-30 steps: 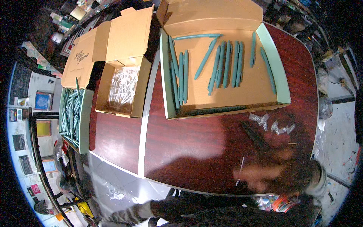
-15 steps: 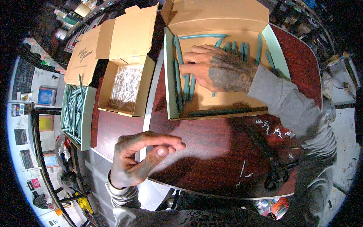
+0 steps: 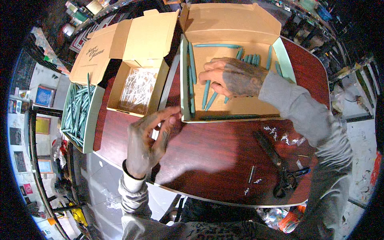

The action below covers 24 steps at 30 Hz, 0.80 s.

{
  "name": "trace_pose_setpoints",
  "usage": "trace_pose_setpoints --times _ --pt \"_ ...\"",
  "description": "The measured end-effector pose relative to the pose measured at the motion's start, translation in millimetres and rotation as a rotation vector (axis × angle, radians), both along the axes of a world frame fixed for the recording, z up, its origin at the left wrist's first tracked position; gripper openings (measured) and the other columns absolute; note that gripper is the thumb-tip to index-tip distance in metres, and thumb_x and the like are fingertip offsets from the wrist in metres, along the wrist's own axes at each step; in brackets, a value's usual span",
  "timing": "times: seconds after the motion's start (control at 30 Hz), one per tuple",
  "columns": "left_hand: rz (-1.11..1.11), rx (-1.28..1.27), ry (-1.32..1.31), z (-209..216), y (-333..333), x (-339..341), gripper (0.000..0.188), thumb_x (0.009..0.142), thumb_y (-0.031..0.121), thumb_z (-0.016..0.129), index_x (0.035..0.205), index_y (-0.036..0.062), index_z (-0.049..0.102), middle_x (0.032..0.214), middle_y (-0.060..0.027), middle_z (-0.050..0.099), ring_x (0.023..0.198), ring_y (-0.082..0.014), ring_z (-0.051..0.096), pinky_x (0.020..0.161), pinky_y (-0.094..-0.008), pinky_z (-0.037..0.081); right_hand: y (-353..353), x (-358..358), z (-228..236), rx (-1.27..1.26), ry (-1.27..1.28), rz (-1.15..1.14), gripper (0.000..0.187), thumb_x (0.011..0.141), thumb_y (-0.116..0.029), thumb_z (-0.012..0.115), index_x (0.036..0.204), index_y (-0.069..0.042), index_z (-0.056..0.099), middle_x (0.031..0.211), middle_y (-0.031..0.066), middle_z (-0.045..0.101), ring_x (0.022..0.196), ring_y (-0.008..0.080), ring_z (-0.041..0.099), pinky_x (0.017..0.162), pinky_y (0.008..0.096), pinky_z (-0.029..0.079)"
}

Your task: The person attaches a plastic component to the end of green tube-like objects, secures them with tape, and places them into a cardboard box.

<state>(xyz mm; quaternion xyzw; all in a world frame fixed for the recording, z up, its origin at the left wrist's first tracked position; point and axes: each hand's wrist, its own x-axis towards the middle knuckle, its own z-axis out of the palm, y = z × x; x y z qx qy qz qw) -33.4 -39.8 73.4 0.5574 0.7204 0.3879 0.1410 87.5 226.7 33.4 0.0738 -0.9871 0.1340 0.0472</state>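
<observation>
My right hand [image 3: 236, 76] reaches down into a large shallow cardboard box [image 3: 248, 113]. Its fingers are curled and closed at the upper end of a slim teal stick [image 3: 206, 95]; the palm hides part of the grip. Another teal stick [image 3: 211, 101] lies slanted beside that one. More such sticks line the box walls, and several stand in a row [image 3: 252, 59] behind the hand. My left hand [image 3: 148, 136] hovers by the box's near left corner, fingers stretched out and thumb a little apart. Nothing shows between them.
Left of the large box, a small cardboard box [image 3: 112, 100] holds many thin white sticks [image 3: 138, 86]. Further left, a pale green box [image 3: 93, 120] is full of teal sticks [image 3: 78, 112]. Black scissors [image 3: 282, 172] and small white zigzag pieces [image 3: 286, 139] lie on the dark red table [image 3: 208, 160].
My left hand has risen toward the large box's near left corner, its fingers now pointing up and right. Under my right hand, one of the loose teal sticks now slants more.
</observation>
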Motion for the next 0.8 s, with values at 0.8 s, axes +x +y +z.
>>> trace_pose_setpoints --times 0.8 --pt "0.166 0.465 -0.949 9 31 29 0.034 0.094 0.016 0.070 0.122 -0.0038 0.065 0.103 -0.0075 0.072 0.082 -0.0067 0.061 0.075 -0.0212 0.050 -41 22 88 -1.110 -0.312 -0.061 0.029 0.102 -0.027 0.055 0.108 0.000 0.063 0.094 0.0019 0.065 0.087 0.0078 0.062 0.082 0.0267 0.051"
